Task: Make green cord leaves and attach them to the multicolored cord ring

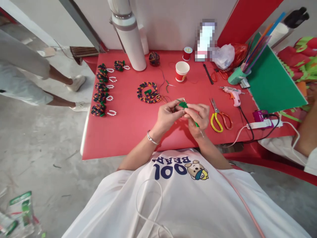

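Over the red table, my left hand point(168, 115) pinches a small green crochet piece point(183, 104) between thumb and fingers. My right hand point(200, 116) closes around a crochet hook point(197, 124) with a green grip, and its fingertips meet the same green piece. Part of the hook is hidden behind the fingers. Beyond my left hand lies a braided multicoloured yarn coil point(139, 92) with a green piece in its middle. A short green strand with a needle point(170, 85) rests beside it. Scissors point(216, 114) with yellow and red handles lie right of my right hand.
Several yarn rosettes point(98, 109) with white bead loops line the left edge. At the back stand a white flask point(131, 43), a yarn ball point(154, 59) and a paper cup point(182, 70). A pink glue gun point(234, 95) and a power strip point(264, 124) lie right. People are at both sides.
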Available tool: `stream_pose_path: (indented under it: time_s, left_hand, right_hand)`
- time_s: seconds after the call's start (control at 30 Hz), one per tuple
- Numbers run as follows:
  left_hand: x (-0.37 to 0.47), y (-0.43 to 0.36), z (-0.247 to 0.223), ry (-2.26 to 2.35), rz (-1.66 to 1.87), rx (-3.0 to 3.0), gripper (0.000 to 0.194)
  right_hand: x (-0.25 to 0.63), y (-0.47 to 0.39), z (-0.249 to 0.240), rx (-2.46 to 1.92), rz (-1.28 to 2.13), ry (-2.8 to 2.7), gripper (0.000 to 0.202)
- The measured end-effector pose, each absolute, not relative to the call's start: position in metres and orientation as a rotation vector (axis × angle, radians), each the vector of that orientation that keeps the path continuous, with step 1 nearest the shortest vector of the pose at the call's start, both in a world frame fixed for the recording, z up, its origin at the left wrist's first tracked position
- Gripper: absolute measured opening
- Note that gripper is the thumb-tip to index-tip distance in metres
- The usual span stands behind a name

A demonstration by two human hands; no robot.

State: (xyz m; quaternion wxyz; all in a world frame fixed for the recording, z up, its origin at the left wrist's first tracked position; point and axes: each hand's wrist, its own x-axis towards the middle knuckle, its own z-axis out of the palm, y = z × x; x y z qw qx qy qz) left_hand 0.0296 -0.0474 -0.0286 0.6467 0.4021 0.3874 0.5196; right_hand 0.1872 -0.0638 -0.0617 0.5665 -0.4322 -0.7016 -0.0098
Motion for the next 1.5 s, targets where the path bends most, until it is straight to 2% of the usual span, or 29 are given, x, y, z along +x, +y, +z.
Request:
stream_pose_path:
  time_s: [0.07, 0.27, 0.43, 0.57, 0.93, 1.17, 1.33, 1.5]
  left_hand:
    - [0.025, -0.046, -0.026, 0.813, 1.117, 0.859, 0.058]
    - [0.004, -0.038, -0.018, 0.839, 0.997, 0.916, 0.05]
    - [0.001, -0.037, -0.015, 0.844, 0.937, 0.973, 0.046]
    - [0.003, -0.037, -0.017, 0.857, 0.938, 0.995, 0.041]
    - [-0.001, -0.036, -0.021, 0.926, 0.983, 1.127, 0.043]
    - [0.006, -0.038, -0.024, 1.022, 1.143, 1.231, 0.03]
    - [0.016, -0.044, -0.024, 0.932, 1.196, 0.971, 0.042]
    - [0.011, -0.042, -0.019, 0.706, 0.93, 0.724, 0.044]
  right_hand:
    - [0.186, -0.06, -0.064, -0.927, 0.12, -1.534, 0.023]
    - [0.212, -0.031, -0.054, -0.581, 0.967, -1.49, 0.021]
    - [0.242, -0.014, -0.033, -0.554, 1.239, -1.66, 0.023]
    - [0.249, -0.009, -0.019, -0.571, 1.305, -1.774, 0.022]
    - [0.24, -0.022, -0.012, -0.63, 1.005, -1.895, 0.014]
    - [0.226, -0.042, -0.004, -0.712, 0.418, -2.123, 0.008]
    - [0.207, -0.064, -0.034, -0.816, -0.162, -2.048, 0.021]
    - [0.197, -0.067, -0.06, -0.861, -0.178, -1.848, 0.022]
